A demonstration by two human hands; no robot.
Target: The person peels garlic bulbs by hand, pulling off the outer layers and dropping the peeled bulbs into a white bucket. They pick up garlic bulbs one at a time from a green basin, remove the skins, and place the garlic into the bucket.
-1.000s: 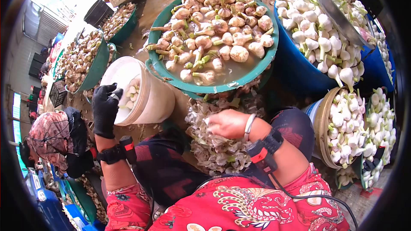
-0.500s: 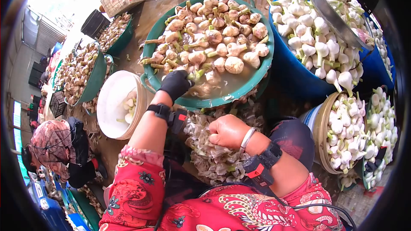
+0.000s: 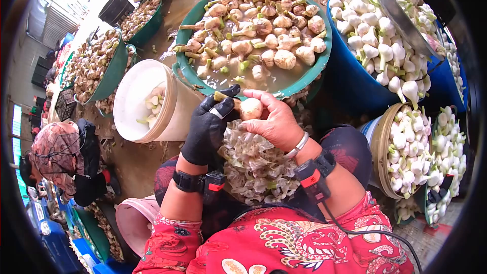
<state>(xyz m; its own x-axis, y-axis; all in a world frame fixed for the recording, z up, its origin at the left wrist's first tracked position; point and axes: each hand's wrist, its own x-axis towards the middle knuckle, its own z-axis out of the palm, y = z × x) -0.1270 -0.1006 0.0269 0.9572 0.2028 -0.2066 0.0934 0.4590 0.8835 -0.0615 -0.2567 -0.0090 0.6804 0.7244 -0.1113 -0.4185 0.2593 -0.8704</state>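
Gripping: a garlic bulb (image 3: 251,108) is held between both hands, above the lap and just in front of the near rim of the green basin (image 3: 327,40).
Left hand: the left hand (image 3: 208,127) is covered by a black glove; its thumb and fingers are closed on the stalk end of the garlic bulb.
Right hand: the right hand (image 3: 274,122) is bare, and its fingers are curled round the bulb's rounded side, so the bulb is pinched from both sides.
Green basin: it is filled with unpeeled garlic lying in murky water.
Lap: a heap of peeled skins (image 3: 253,165) is spread under the hands.
White bucket: the white bucket (image 3: 134,89) is tipped toward the person, just left of the gloved hand, and a few pale cloves are seen inside.
Blue tub: the blue tub (image 3: 350,91), to the right of the basin, is piled with white peeled garlic.
Basket: a round basket (image 3: 380,142) of peeled bulbs is set near the right forearm.
Wrists: a black band with a red-marked device is worn on each.
Far left: another person (image 3: 61,157) in a patterned head covering is seated, well apart from the hands.
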